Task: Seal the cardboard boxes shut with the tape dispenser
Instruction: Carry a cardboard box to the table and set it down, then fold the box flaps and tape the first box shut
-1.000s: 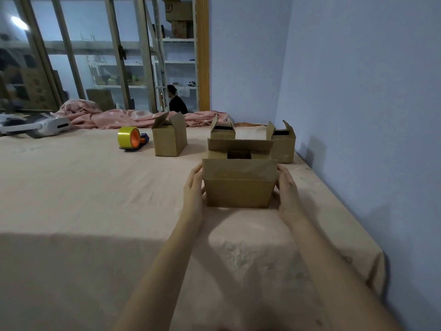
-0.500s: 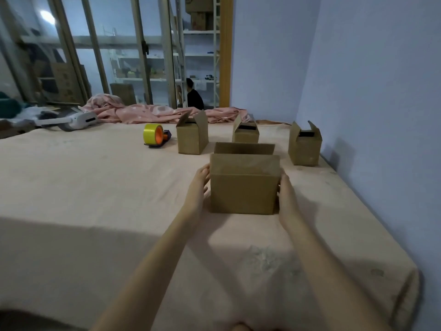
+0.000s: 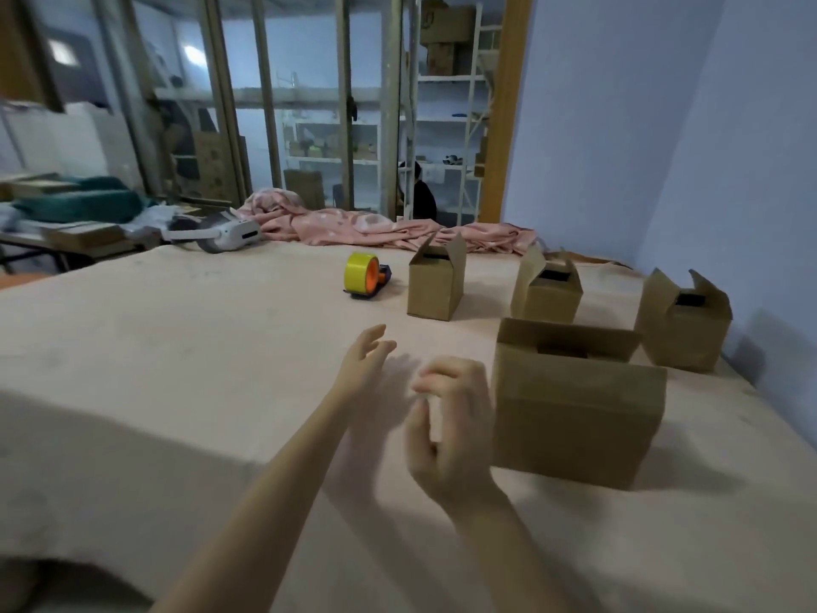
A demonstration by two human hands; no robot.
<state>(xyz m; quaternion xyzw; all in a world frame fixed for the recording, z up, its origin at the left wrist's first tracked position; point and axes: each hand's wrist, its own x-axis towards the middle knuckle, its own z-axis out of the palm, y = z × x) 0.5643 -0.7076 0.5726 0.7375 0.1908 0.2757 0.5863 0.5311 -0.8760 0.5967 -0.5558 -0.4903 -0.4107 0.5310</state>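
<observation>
- The tape dispenser [image 3: 366, 276] lay on the pink-covered bench [image 3: 177, 369], just left of the far-left cardboard box [image 3: 435, 280], roll upright, long axis running toward the far right.
- Nearest box [image 3: 574, 409] stood in front of that far-left box, flaps unsealed.
- Left hand [image 3: 364, 362] hovered empty, fingers spread, pointing toward the dispenser.
- Right hand [image 3: 455, 431] hung loosely curled, holding nothing, beside the nearest box.

Bare forearms, sleeveless, no jewellery

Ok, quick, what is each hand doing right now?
Left hand: open, fingers straight, holding nothing.
Right hand: open, fingers loosely curled, holding nothing, beside the nearest box.
</observation>
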